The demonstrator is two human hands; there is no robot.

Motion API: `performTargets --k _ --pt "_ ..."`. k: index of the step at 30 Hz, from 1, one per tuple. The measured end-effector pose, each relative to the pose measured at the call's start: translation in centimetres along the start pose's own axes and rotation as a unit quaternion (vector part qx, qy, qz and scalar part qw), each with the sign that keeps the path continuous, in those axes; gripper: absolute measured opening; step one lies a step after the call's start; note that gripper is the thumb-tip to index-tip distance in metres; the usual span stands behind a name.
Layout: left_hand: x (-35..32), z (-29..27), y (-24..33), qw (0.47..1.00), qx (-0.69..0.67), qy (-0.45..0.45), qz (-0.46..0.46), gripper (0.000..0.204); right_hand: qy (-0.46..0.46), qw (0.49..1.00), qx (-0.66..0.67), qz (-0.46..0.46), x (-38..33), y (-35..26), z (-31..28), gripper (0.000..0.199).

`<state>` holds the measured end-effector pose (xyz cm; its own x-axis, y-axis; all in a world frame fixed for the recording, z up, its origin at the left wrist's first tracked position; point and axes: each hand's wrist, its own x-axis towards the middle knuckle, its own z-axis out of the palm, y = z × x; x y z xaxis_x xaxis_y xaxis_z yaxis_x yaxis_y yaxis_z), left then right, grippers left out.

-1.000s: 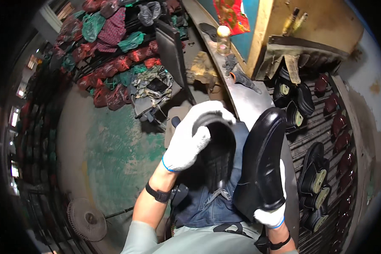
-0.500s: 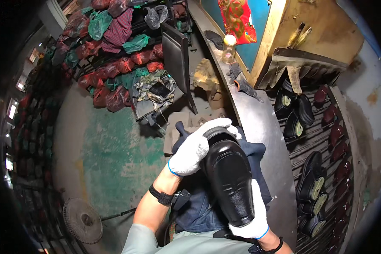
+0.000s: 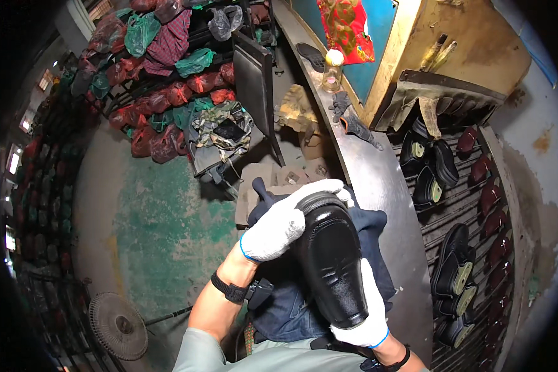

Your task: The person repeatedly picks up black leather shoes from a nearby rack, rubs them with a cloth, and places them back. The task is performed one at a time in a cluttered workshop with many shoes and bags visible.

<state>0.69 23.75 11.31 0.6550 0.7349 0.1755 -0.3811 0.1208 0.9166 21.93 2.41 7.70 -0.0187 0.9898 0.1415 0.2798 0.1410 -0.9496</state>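
Note:
A glossy black shoe (image 3: 332, 257) lies lengthwise over my lap, its upper side facing the camera. My left hand (image 3: 285, 223), in a white knit glove, wraps over the far end of the shoe. My right hand (image 3: 366, 319), also in a white glove, grips the near end from below and the side. A dark blue cloth (image 3: 369, 226) lies under the shoe on my lap. A black band sits on my left wrist (image 3: 229, 290).
A metal counter (image 3: 378, 180) runs along my right, with a dark glove (image 3: 347, 118) and a small jar (image 3: 332, 68) on it. Several dark shoes (image 3: 452, 266) lie on a slatted rack at right. Bagged bundles (image 3: 167, 99) crowd shelves at the back. A fan (image 3: 118, 325) stands lower left.
One second ago two shoes were side by side, one in each hand. Now a single shoe is held with both hands, its upper side turned to the camera.

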Motion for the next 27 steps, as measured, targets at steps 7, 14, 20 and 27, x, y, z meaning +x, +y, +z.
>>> performTargets --k 7,14,20,27 --pt "0.0 -0.2 1.9 0.999 -0.016 -0.010 -0.043 0.123 0.024 0.996 -0.025 -0.079 2.3 0.5 1.0 0.104" --pt "-0.8 4.8 12.4 0.863 0.499 -0.059 0.054 0.082 -0.182 0.945 -0.165 -0.217 11.7 0.8 -0.7 0.097" --pt "-10.9 8.9 -2.3 0.671 0.648 -0.261 0.249 0.046 -0.167 0.878 0.445 0.054 12.8 5.1 -3.3 0.114" --pt "-18.0 9.6 -15.8 0.646 0.711 -0.247 0.124 0.047 -0.234 0.953 0.161 0.100 18.1 0.4 -4.2 0.046"
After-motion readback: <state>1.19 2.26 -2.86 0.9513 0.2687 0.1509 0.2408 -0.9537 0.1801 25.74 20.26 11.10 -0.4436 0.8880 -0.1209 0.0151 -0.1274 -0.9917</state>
